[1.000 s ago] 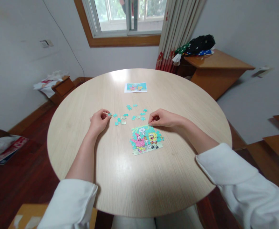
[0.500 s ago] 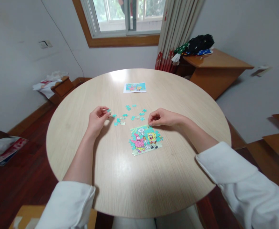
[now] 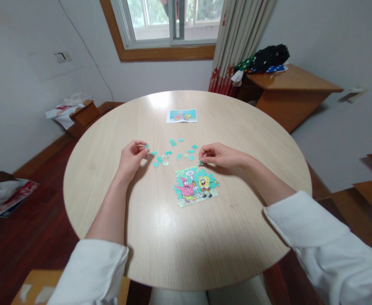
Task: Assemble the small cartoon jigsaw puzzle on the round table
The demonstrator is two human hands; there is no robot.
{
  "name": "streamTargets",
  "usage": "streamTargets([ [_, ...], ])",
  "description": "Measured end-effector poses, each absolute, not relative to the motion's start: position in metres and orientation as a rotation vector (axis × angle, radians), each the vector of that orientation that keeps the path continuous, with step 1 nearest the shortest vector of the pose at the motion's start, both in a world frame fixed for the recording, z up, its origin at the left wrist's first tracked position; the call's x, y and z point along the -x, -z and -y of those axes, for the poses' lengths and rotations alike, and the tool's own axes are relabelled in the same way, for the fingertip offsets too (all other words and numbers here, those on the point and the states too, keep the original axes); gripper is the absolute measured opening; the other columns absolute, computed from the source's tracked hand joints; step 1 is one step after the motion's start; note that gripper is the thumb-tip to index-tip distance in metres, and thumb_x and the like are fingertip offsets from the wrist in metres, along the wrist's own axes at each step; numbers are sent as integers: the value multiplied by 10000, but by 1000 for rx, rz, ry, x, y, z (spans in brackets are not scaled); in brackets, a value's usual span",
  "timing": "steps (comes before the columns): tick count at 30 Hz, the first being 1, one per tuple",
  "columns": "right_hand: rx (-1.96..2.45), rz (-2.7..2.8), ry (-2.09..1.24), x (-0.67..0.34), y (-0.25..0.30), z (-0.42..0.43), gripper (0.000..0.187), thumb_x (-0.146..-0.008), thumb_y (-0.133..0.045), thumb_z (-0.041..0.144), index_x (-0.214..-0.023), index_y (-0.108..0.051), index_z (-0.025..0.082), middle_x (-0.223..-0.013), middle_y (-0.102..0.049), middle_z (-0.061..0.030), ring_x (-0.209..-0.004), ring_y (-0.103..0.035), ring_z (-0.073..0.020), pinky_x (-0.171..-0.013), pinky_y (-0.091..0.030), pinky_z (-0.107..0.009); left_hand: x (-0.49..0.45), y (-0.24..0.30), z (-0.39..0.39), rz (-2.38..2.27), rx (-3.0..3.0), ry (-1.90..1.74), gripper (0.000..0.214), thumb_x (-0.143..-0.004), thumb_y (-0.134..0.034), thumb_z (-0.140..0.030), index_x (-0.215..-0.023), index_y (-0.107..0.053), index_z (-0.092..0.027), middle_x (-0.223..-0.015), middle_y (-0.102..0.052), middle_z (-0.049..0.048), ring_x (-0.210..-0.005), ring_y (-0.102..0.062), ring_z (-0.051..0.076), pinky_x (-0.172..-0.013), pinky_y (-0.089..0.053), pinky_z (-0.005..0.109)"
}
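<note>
A partly joined jigsaw puzzle point(image 3: 196, 186) with cartoon figures lies on the round table, its upper and right edges uneven. Just above its top edge, my right hand point(image 3: 216, 153) pinches a small teal puzzle piece point(image 3: 200, 162) between thumb and fingers. To the left, my left hand point(image 3: 134, 155) has its fingertips closed on another teal puzzle piece point(image 3: 146, 146). Several loose pieces point(image 3: 159, 159) are scattered between the two hands, one of them close by my left thumb. A printed picture point(image 3: 182, 115) of the same figures rests farther back.
The pale round table point(image 3: 186, 245) fills the middle of the view. Behind it are a window and a curtain point(image 3: 233, 46). A wooden cabinet point(image 3: 294, 80) with cloths on it stands at the back right. Bags and papers point(image 3: 6, 195) lie on the floor at left.
My right hand has lifted slightly away from the puzzle's top edge, and the piece under its fingertips shows more plainly. My left hand stays almost still. The view has shifted a little.
</note>
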State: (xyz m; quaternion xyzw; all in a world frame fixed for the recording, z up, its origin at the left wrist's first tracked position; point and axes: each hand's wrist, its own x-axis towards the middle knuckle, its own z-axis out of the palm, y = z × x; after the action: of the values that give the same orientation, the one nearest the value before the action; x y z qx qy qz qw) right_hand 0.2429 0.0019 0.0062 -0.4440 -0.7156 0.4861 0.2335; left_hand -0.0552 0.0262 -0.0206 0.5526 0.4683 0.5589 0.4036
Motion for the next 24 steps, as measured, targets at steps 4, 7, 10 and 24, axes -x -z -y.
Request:
streamTargets([
  [4, 1213, 1709, -1253, -219, -8, 5, 89, -759, -651, 263, -757, -618, 181, -749, -627, -38, -722, -582, -153, -683, -445, -304, 54, 20, -26, -1212, -1393, -1391, 273, -588, -746, -275, -799, -594, -191, -625, -577, -34, -579, -538, 106, -591, -452, 254],
  [7, 1210, 1786, -1224, -191, -7, 10, 67, -764, -653, 234, -731, -635, 179, -758, -650, -44, -732, -579, -150, -702, -452, -302, 53, 20, -26, -1216, -1396, -1380, 287, -578, -739, -285, -802, -587, -190, -604, -548, -43, -572, -529, 106, -600, -442, 262],
  [10, 1179, 1993, -1212, -166, -1, 13, 87, -797, -616, 198, -725, -658, 171, -768, -673, -40, -733, -559, -137, -715, -449, -287, 53, 20, -26, -1219, -1389, -1369, 289, -579, -732, -288, -805, -580, -190, -600, -521, -52, -570, -524, 105, -611, -442, 268],
  [24, 1222, 2142, -1161, -159, 0, 18, 122, -793, -575, 168, -701, -654, 150, -648, -585, -10, -604, -478, -106, -594, -370, -266, 53, 23, -29, -1173, -1406, -1377, 278, -611, -757, -278, -807, -589, -175, -574, -530, -60, -554, -553, 106, -609, -463, 265],
])
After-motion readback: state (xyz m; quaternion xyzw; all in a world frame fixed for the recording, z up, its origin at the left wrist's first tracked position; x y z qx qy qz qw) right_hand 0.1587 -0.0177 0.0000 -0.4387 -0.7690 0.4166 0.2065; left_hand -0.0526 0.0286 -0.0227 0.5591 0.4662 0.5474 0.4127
